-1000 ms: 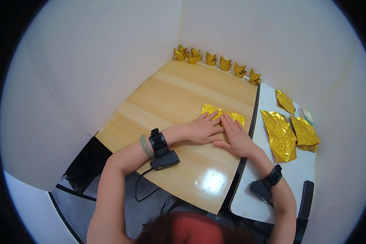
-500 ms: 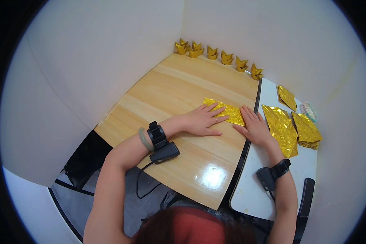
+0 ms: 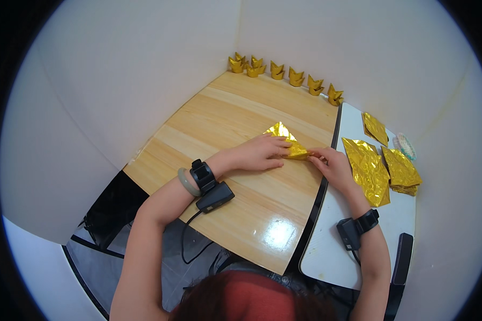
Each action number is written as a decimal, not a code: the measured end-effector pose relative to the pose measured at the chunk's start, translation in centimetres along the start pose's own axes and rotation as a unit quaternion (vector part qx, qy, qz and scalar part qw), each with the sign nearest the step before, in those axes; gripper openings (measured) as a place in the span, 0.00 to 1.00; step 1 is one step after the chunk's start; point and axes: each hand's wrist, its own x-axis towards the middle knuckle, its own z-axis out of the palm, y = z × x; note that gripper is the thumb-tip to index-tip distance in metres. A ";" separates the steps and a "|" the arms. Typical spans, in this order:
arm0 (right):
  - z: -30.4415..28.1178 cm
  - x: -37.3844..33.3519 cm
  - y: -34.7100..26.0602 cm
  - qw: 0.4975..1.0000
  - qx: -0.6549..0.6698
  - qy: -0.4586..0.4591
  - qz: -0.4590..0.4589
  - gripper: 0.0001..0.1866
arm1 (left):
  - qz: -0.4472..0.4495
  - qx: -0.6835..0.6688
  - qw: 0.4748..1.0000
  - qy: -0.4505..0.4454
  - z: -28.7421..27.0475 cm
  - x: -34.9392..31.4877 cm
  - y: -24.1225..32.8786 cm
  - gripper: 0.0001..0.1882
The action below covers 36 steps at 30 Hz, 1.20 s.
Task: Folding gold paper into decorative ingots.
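Note:
A sheet of gold foil paper [image 3: 280,130] lies on the wood-grain table, partly folded, with its far left part rising to a point. My left hand [image 3: 259,153] rests across it, fingers stretched out over the foil and pressing it to the table. At the sheet's right end, my right hand [image 3: 336,167] pinches the corner between thumb and fingers. The palm and fingers of the left hand hide the middle of the sheet.
Several folded gold foil pieces, including this crown-shaped one [image 3: 296,77], line the table's far edge by the wall. To the right, a white board [image 3: 334,235] holds a crinkled gold sheet [image 3: 367,171], folded gold stacks [image 3: 403,167] and a pale coiled item [image 3: 405,146].
The strip that lay flat under both hands is now folded toward a point. My right hand has gone from lying flat to pinching its right corner; the left fingers have drawn closer together.

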 end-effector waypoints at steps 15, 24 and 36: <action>1.7 -0.1 -1.1 0.967 -0.188 -0.152 -0.080 0.42 | 0.034 0.052 0.998 -0.030 1.2 -0.7 0.8 0.27; 1.3 -0.4 -2.3 0.942 -0.288 -0.108 -0.133 0.44 | -0.084 0.205 0.974 0.050 0.1 -1.4 -0.1 0.22; 2.1 -0.4 -2.1 0.965 -0.164 -0.160 -0.125 0.37 | -0.116 0.145 0.983 0.008 1.1 -1.4 -1.3 0.28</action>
